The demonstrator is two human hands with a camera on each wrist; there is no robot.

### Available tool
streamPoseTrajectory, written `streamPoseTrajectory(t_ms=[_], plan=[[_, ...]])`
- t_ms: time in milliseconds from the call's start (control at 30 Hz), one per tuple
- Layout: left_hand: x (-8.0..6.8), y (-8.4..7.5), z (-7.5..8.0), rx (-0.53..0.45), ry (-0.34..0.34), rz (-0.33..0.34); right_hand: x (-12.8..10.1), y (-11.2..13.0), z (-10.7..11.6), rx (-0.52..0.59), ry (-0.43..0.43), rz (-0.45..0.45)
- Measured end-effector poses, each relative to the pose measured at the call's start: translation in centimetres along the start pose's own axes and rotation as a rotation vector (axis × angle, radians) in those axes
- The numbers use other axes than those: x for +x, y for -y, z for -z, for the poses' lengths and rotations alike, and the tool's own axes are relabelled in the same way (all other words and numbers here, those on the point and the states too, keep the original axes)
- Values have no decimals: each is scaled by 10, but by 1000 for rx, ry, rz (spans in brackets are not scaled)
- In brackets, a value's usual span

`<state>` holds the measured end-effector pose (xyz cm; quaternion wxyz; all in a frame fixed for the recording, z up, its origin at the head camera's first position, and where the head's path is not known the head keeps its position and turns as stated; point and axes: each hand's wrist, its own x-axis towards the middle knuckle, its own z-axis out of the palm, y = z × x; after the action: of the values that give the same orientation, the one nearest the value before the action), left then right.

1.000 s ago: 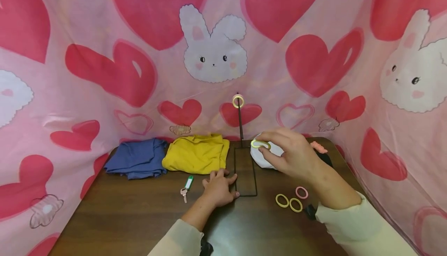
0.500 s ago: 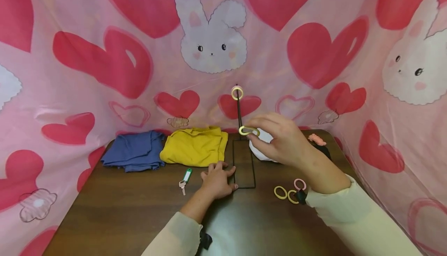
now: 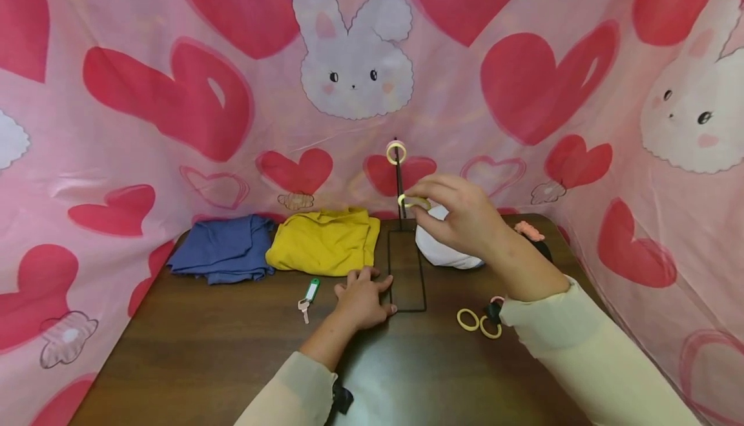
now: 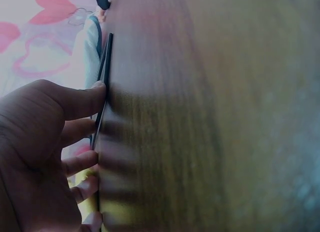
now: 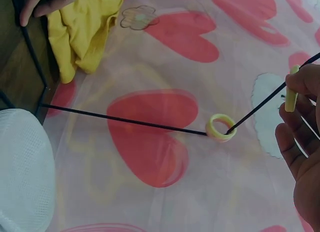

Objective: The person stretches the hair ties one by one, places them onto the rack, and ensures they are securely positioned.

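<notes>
A black wire stand has a rectangular base [image 3: 425, 287] flat on the table and a thin upright [image 3: 399, 184]. Yellow and pink rings [image 5: 214, 119] hang together at the bend of its rod. My left hand [image 3: 361, 302], fingers spread, presses its thumb and fingertips along the base's left side. My right hand [image 3: 459, 214] pinches a yellow ring [image 5: 291, 96] between thumb and fingers. In the right wrist view this ring overlaps the rod's outer, rising part [image 5: 260, 106]. In the head view it shows in front of the upright.
Two yellow rings [image 3: 467, 320] and a pink one, partly covered by the right wrist strap, lie at right. Behind stand folded blue cloth [image 3: 221, 248], yellow cloth [image 3: 322, 242], a white cloth item [image 3: 444, 252] and a coral item [image 3: 529, 230]. A tagged key [image 3: 304, 310] lies left.
My right hand has carried the yellow ring leftward from over the white item to the stand's upright. The left hand keeps its place on the base. The head view has tilted down slightly.
</notes>
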<state>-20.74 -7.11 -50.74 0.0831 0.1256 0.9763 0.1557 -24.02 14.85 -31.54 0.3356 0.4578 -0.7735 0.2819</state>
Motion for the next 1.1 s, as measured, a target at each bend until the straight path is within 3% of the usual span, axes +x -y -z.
streamPoseTrajectory(t_ms=[700, 1100], plan=[[-1, 0, 2, -15, -2, -7, 23, -58, -35, -33, -100, -155], [-1, 0, 2, -22, 2, -4, 32, -72, -50, -100, -101, -279]])
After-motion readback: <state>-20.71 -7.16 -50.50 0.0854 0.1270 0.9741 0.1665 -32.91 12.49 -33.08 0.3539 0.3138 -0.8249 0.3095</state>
